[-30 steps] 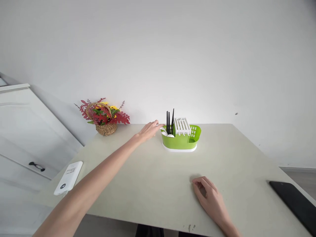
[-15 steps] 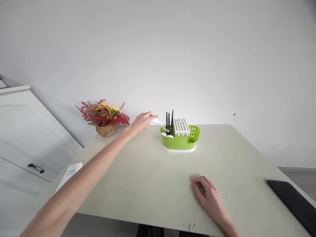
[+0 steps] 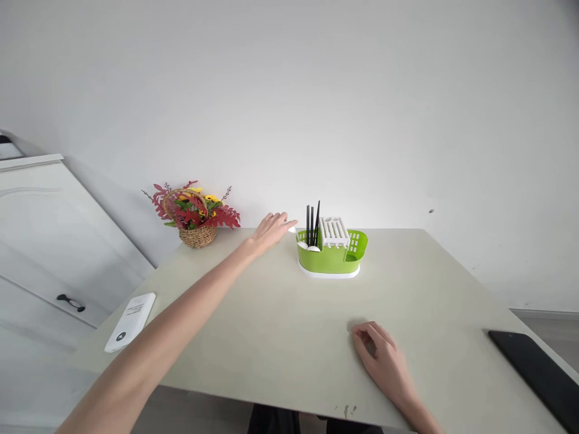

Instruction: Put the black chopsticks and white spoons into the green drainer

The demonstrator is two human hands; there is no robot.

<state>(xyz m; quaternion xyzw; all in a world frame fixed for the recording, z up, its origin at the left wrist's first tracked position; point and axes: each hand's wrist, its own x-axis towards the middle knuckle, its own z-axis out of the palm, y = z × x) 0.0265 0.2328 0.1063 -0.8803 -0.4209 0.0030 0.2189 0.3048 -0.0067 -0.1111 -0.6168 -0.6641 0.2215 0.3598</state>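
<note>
My left hand [image 3: 272, 231] reaches to the left end of a green plastic cutlery basket [image 3: 323, 261] on a white base. Its fingers are stretched out and look apart from what is below them. Just under the fingertips shows the white handle end of a spoon [image 3: 293, 229], which leans at the basket's left rim. Beside it in the basket are another white spoon [image 3: 313, 248] and several upright black chopsticks [image 3: 312, 226]. On the table nearer me rests my right hand [image 3: 379, 358], its fingers loosely curled to the thumb around nothing.
A wicker basket of artificial flowers [image 3: 198, 235] stands at the back left. A white device like a power bank [image 3: 131, 322] lies under my left forearm's side of the table [image 3: 271, 337]. At the right edge is a black phone [image 3: 538, 371]. A white slotted rack [image 3: 333, 231] tops the green basket.
My left hand has let go of the white spoon, which has dropped lower against the basket's left rim. The fingers have straightened. My right hand stays where it was.
</note>
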